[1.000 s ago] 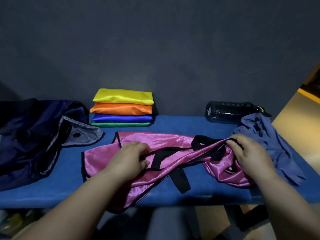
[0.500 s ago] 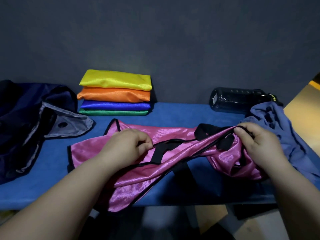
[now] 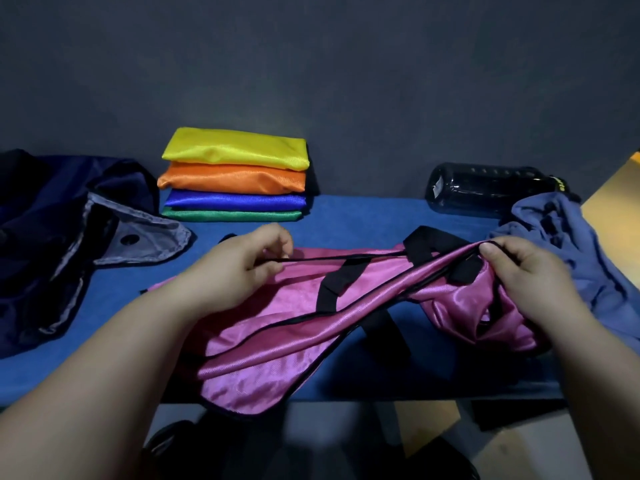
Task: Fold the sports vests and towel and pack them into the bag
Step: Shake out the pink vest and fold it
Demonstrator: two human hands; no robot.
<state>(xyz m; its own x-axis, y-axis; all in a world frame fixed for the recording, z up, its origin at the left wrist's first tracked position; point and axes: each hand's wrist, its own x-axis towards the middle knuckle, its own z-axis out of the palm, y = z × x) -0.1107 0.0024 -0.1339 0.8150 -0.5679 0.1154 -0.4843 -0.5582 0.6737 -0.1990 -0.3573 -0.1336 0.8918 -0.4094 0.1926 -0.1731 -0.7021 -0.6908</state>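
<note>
The pink vest hangs stretched between both hands just above the blue table, with its lower end drooping over the near edge. The left hand pinches the black-trimmed edge between thumb and curled fingers. The right hand does the same at the other end, thumb on top. By the wall sits a stack of folded vests — yellow, orange, blue, green. The dark bag gapes at the left. At the right the crumpled towel lies just in front of a dark bottle.
</note>
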